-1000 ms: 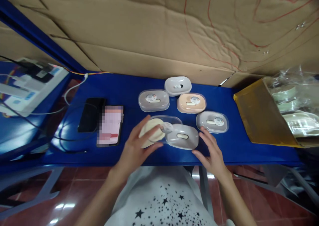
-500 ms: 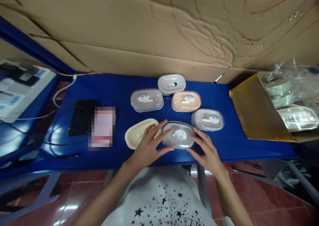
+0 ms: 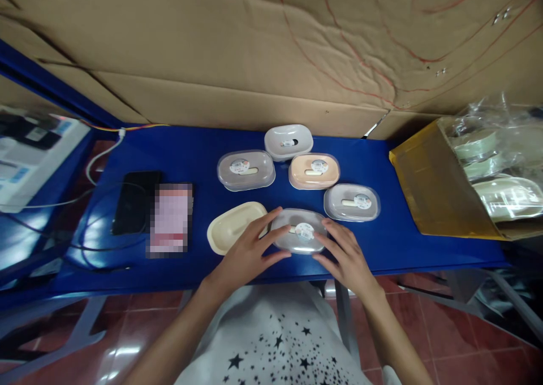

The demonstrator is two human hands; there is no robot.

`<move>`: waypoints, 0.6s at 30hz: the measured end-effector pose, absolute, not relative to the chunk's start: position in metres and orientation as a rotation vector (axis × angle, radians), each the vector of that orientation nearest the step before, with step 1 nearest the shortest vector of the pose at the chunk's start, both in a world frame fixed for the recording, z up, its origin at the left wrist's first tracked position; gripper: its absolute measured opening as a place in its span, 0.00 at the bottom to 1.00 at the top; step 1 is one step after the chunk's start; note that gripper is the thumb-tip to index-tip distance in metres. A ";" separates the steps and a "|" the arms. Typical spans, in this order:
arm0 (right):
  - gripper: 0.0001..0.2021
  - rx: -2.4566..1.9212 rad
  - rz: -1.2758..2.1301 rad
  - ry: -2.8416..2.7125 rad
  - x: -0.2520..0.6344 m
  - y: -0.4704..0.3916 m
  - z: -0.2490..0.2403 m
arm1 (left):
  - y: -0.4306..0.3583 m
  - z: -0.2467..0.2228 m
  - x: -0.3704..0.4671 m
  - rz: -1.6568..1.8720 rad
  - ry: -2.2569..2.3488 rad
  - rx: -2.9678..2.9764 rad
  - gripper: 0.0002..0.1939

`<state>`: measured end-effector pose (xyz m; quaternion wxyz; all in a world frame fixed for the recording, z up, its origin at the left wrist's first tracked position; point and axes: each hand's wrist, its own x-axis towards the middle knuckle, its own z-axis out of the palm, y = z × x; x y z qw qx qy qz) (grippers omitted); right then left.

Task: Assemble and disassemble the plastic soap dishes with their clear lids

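On the near side of the table lies a grey oval plastic box with a clear lid (image 3: 299, 243), a round white label on its top. My left hand (image 3: 248, 249) grips its left end, fingers over the lid and thumb at the near edge. At the right end, my right hand (image 3: 350, 255) holds it the same way, with fingertips on the lid. Partly behind my left fingers sits an open cream oval tray (image 3: 229, 232). Just beyond my right hand is another lidded grey box (image 3: 352, 204).
Farther back stand a lidded grey box (image 3: 246, 176), a lidded peach box (image 3: 314, 176) and a white oval tray (image 3: 288, 139). A black phone (image 3: 133, 204) and a blurred-out pink item (image 3: 172, 218) lie left, near cables. A carton (image 3: 432, 193) with wrapped pale green pieces stands right.
My right fingers have moved slightly left, farther over the clear lid. My left hand stays at the box's left end. The whole view has shifted a little.
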<state>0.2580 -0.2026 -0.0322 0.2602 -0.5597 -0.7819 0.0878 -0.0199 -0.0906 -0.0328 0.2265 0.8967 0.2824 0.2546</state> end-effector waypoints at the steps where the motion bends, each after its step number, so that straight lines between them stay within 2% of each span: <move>1: 0.33 -1.520 0.233 -2.130 0.257 -0.202 -0.031 | -0.091 -0.033 -0.021 0.703 0.776 2.463 0.29; 7: 0.29 -1.521 0.197 -2.194 0.255 -0.199 -0.029 | -0.093 -0.035 -0.020 0.749 0.805 2.525 0.27; 11: 0.27 -1.508 0.144 -2.184 0.253 -0.195 -0.033 | -0.091 -0.038 -0.020 0.657 0.848 2.620 0.24; 18: 0.21 -1.549 0.092 -2.192 0.251 -0.191 -0.028 | -0.076 -0.043 -0.046 0.598 0.847 2.771 0.33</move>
